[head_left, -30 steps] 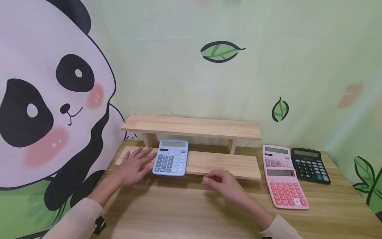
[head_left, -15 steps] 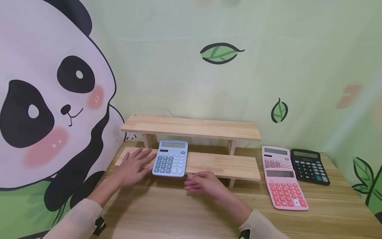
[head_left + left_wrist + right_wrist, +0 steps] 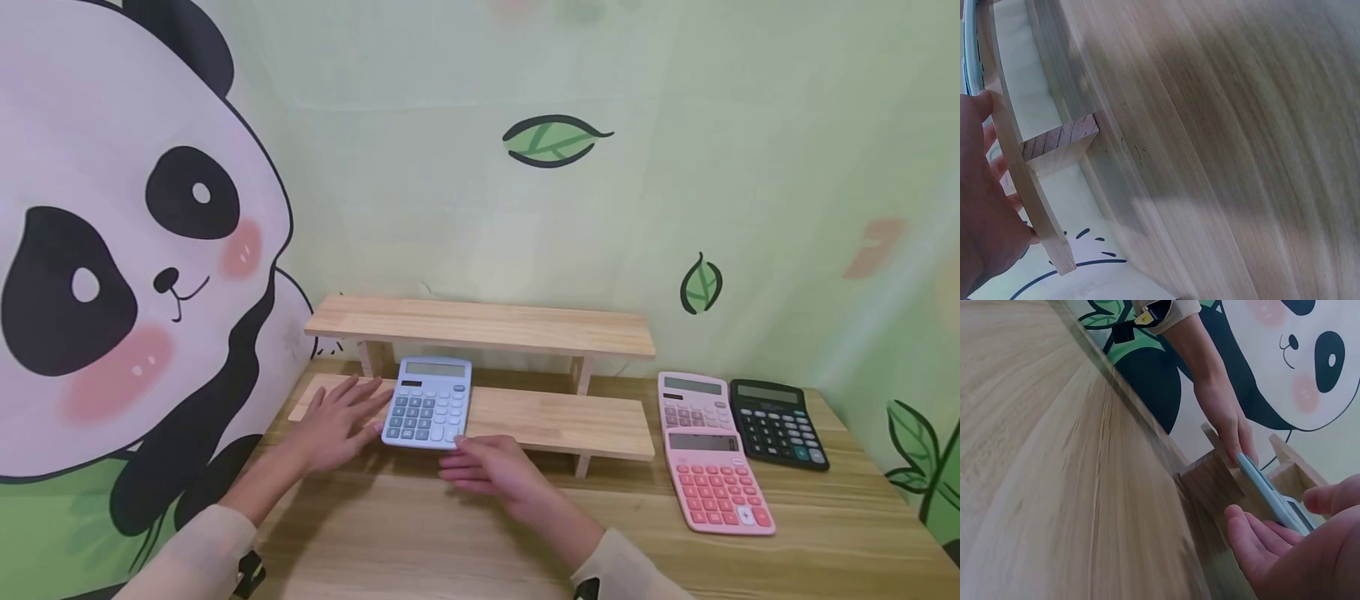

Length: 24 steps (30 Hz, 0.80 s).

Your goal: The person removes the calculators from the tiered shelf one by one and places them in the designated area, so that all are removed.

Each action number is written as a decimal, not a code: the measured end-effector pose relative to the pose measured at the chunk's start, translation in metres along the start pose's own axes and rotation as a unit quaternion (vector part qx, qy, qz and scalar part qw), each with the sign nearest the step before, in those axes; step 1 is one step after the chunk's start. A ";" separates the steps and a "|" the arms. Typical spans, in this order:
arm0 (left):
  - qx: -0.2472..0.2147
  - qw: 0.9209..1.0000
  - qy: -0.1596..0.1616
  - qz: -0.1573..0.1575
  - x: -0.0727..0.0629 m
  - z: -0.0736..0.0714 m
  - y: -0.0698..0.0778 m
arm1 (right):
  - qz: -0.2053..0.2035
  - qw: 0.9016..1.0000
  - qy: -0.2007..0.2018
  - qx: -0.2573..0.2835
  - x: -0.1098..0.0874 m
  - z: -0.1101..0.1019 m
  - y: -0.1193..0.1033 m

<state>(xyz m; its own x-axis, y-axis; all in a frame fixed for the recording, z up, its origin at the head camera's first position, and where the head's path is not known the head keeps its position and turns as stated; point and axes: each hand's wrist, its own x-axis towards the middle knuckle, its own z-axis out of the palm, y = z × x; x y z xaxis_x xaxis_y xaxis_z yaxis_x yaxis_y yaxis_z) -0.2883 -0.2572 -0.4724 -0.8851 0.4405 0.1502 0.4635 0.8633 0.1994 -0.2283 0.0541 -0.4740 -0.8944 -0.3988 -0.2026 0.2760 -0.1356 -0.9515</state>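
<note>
A light blue calculator point(image 3: 427, 403) lies face up on the lower wooden shelf point(image 3: 562, 417), its front end jutting past the shelf edge. Spread across the left part of that shelf, my left hand point(image 3: 335, 429) has its thumb against the calculator's lower left side. My right hand point(image 3: 498, 475) is at the front right corner, thumb on top and fingers underneath. From the right wrist view, the calculator's edge point(image 3: 1266, 490) runs between that thumb point(image 3: 1329, 499) and the fingers point(image 3: 1250, 534). In the left wrist view, fingers of my left hand point(image 3: 985, 181) reach over the shelf board.
Above and behind runs an upper wooden shelf point(image 3: 480, 323). To the right on the wooden table point(image 3: 420, 533) lie a pale pink calculator point(image 3: 693, 398), a brighter pink one point(image 3: 720, 487) overlapping its lower end, and a black one point(image 3: 780, 425). A panda-printed wall stands at the left.
My right hand has moved left from in front of the shelf to the blue calculator's front right corner. The left hand and the calculators stay in place.
</note>
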 end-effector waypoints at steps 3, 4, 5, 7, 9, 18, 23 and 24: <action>0.000 1.000 0.000 0.001 0.000 0.000 0.000 | -0.001 1.000 0.014 0.011 0.001 0.005 0.002; 0.000 1.000 -0.001 0.001 0.000 0.000 0.000 | 0.000 1.000 0.019 0.016 0.001 0.007 0.003; 0.000 1.000 -0.002 0.001 0.000 0.000 0.001 | 0.000 1.000 0.023 0.020 0.002 0.008 0.004; 0.000 1.000 -0.003 0.000 0.000 -0.001 0.001 | 0.001 0.999 0.030 0.029 0.003 0.011 0.006; 0.001 1.000 -0.004 0.000 0.000 -0.001 0.001 | 0.001 0.999 0.037 0.039 0.004 0.015 0.007; -0.004 1.000 -0.001 -0.002 0.001 0.000 -0.001 | -0.017 0.997 0.048 0.058 0.005 0.019 0.012; -0.005 1.000 -0.004 -0.005 0.000 0.000 0.000 | -0.027 0.997 0.043 0.062 -0.004 0.011 0.012; -0.005 1.000 -0.004 -0.007 0.000 -0.001 0.001 | -0.028 0.997 0.041 0.059 -0.007 0.008 0.012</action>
<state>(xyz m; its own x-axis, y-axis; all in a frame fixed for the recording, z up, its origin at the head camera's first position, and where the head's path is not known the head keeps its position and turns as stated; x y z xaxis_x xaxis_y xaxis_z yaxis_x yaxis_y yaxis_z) -0.2881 -0.2566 -0.4715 -0.8914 0.4314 0.1388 0.4523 0.8663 0.2118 -0.2159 0.0475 -0.4820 -0.9337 -0.3135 -0.1730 0.2605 -0.2631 -0.9289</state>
